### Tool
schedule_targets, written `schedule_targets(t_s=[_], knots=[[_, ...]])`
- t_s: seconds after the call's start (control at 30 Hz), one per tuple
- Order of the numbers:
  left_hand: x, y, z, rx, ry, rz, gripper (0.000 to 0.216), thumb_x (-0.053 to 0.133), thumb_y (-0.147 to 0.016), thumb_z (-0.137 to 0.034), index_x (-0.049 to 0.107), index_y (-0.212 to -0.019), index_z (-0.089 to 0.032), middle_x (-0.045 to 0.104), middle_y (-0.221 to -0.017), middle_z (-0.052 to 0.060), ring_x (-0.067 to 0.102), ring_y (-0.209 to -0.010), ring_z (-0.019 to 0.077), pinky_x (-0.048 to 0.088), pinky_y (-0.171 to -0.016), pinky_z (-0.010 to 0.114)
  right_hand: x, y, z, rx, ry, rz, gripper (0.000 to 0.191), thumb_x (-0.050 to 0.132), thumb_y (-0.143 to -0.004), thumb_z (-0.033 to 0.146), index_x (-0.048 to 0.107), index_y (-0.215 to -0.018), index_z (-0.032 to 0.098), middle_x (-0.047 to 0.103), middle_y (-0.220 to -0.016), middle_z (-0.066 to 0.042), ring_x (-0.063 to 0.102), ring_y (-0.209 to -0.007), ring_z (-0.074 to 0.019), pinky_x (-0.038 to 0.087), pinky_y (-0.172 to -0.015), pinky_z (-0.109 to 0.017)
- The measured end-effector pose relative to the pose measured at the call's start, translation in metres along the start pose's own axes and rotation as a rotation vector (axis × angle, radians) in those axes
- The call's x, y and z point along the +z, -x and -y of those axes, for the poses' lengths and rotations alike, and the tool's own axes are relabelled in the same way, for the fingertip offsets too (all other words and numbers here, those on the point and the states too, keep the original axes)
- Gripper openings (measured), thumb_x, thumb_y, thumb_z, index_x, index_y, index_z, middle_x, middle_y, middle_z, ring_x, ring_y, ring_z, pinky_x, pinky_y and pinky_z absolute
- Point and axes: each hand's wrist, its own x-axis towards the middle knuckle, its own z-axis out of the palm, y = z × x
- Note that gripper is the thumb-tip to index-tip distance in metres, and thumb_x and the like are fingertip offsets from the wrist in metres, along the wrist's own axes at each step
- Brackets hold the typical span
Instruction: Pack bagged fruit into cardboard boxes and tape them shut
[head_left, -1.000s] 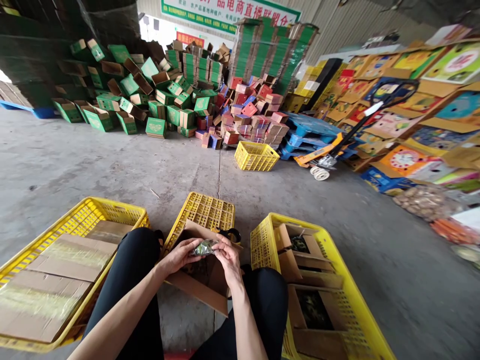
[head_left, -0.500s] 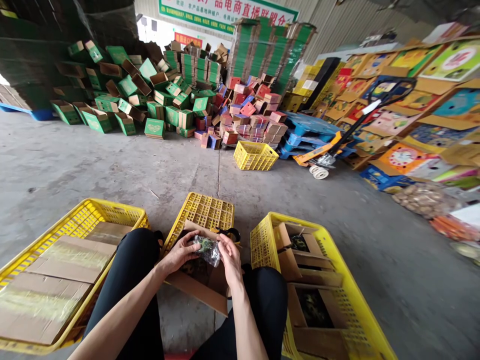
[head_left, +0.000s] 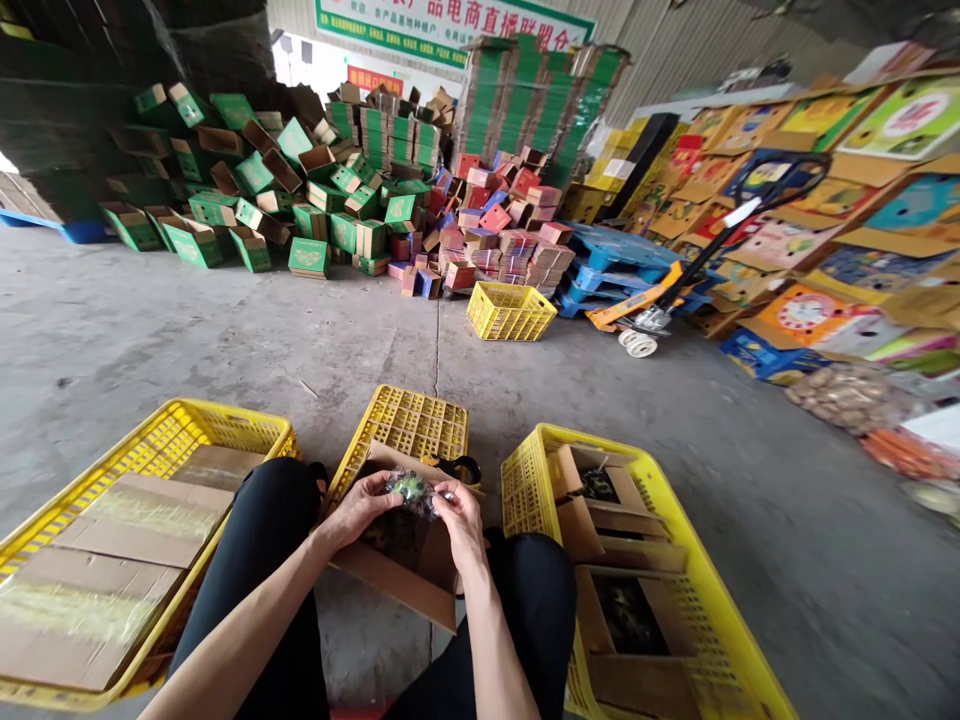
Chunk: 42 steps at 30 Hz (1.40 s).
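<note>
Fingers of the left hand [head_left: 358,507] and right hand [head_left: 459,517] pinch opposite ends of a small clear packet [head_left: 411,490], holding it just above the open cardboard box [head_left: 397,575] between the person's knees, beside a yellow crate [head_left: 679,560]

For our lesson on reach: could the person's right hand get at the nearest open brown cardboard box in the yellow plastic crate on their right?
Probably yes. The nearest open brown cardboard box lies beside the right knee with nothing over it, but the right hand is busy holding the clear plastic packet with the left hand.
</note>
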Motion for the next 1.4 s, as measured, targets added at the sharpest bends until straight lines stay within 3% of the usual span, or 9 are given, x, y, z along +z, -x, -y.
schedule_targets(t_s=[0.13, 0.33, 0.53, 0.7, 0.87, 0.97, 1.1, 1.27, 1.4], knots=[[0.000, 0.000, -0.001, 0.015, -0.035, -0.028, 0.053, 0.099, -0.071, -0.036, 0.079, -0.116, -0.017, 0.079, -0.107, 0.009, 0.072, -0.093, 0.0233, 0.052, -0.090, 0.034, 0.002, 0.002, 0.004, -0.015, 0.043, -0.015, 0.030, 0.081, -0.073, 0.038, 0.078, -0.099, 0.023, 0.080, -0.112, -0.008, 0.072, -0.107, -0.0291, 0.055, -0.099, -0.042], [0.002, 0.000, -0.003, 0.046, -0.082, -0.105, 0.056, 0.100, -0.067, -0.031, 0.079, -0.117, -0.017, 0.079, -0.112, 0.010, 0.071, -0.103, 0.0284, 0.051, -0.097, 0.039, 0.003, 0.003, 0.008, -0.058, 0.061, 0.017, 0.043, 0.081, -0.081, 0.048, 0.079, -0.119, 0.027, 0.077, -0.129, -0.009, 0.068, -0.126, -0.0329, 0.049, -0.114, -0.051], [0.006, -0.001, -0.002, 0.062, -0.090, -0.120, 0.059, 0.102, -0.059, -0.021, 0.079, -0.114, -0.020, 0.077, -0.115, 0.009, 0.068, -0.112, 0.0298, 0.050, -0.101, 0.040, 0.006, 0.008, 0.008, -0.262, 0.320, 0.023, 0.041, 0.086, -0.079, 0.040, 0.082, -0.118, 0.032, 0.079, -0.122, -0.007, 0.068, -0.122, -0.0339, 0.045, -0.119, -0.054], [0.008, 0.001, -0.004, 0.056, -0.092, -0.062, 0.061, 0.102, -0.061, -0.020, 0.077, -0.117, -0.023, 0.077, -0.116, 0.008, 0.070, -0.110, 0.0281, 0.051, -0.100, 0.039, 0.009, 0.012, 0.008, -0.276, 0.404, 0.083, 0.027, 0.079, -0.081, 0.028, 0.083, -0.107, 0.031, 0.081, -0.114, -0.005, 0.073, -0.110, -0.0327, 0.054, -0.107, -0.051], [0.007, 0.000, -0.002, 0.054, -0.057, -0.073, 0.066, 0.102, -0.063, -0.025, 0.073, -0.122, -0.022, 0.076, -0.118, 0.008, 0.070, -0.112, 0.0272, 0.051, -0.104, 0.040, 0.009, 0.010, 0.009, -0.221, 0.297, 0.119, 0.010, 0.077, -0.085, 0.036, 0.079, -0.089, 0.027, 0.081, -0.107, -0.006, 0.075, -0.097, -0.0290, 0.061, -0.086, -0.041], [0.008, 0.001, -0.001, 0.059, -0.042, -0.107, 0.064, 0.101, -0.067, -0.033, 0.072, -0.122, -0.020, 0.075, -0.124, 0.010, 0.068, -0.120, 0.0295, 0.049, -0.110, 0.042, 0.009, 0.009, 0.010, -0.192, 0.224, 0.109, 0.020, 0.079, -0.085, 0.044, 0.077, -0.082, 0.024, 0.079, -0.099, -0.007, 0.074, -0.087, -0.0258, 0.061, -0.078, -0.036], [0.011, 0.007, 0.000, -0.059, -0.046, -0.026, 0.055, 0.097, -0.073, -0.043, 0.073, -0.117, -0.020, 0.071, -0.129, 0.013, 0.067, -0.122, 0.0326, 0.055, -0.103, 0.044, 0.009, 0.009, 0.010, -0.166, 0.204, 0.094, 0.027, 0.082, -0.082, 0.048, 0.075, -0.079, 0.023, 0.078, -0.096, -0.007, 0.073, -0.086, -0.0249, 0.059, -0.078, -0.035], [0.015, 0.012, -0.005, -0.130, -0.060, 0.032, 0.058, 0.091, -0.081, -0.046, 0.070, -0.132, -0.026, 0.068, -0.140, 0.012, 0.063, -0.129, 0.0323, 0.054, -0.101, 0.041, 0.009, 0.007, 0.009, -0.032, 0.055, 0.053, 0.036, 0.087, -0.076, 0.055, 0.072, -0.082, 0.023, 0.077, -0.087, -0.005, 0.073, -0.082, -0.0251, 0.061, -0.075, -0.037], [0.016, 0.010, -0.008, -0.108, -0.009, 0.116, 0.047, 0.093, -0.079, -0.040, 0.076, -0.119, -0.020, 0.074, -0.124, 0.011, 0.068, -0.115, 0.0300, 0.053, -0.097, 0.036, 0.008, 0.006, 0.007, 0.042, -0.053, 0.016, 0.040, 0.091, -0.072, 0.055, 0.071, -0.084, 0.022, 0.077, -0.088, -0.004, 0.074, -0.086, -0.0258, 0.062, -0.080, -0.039]])
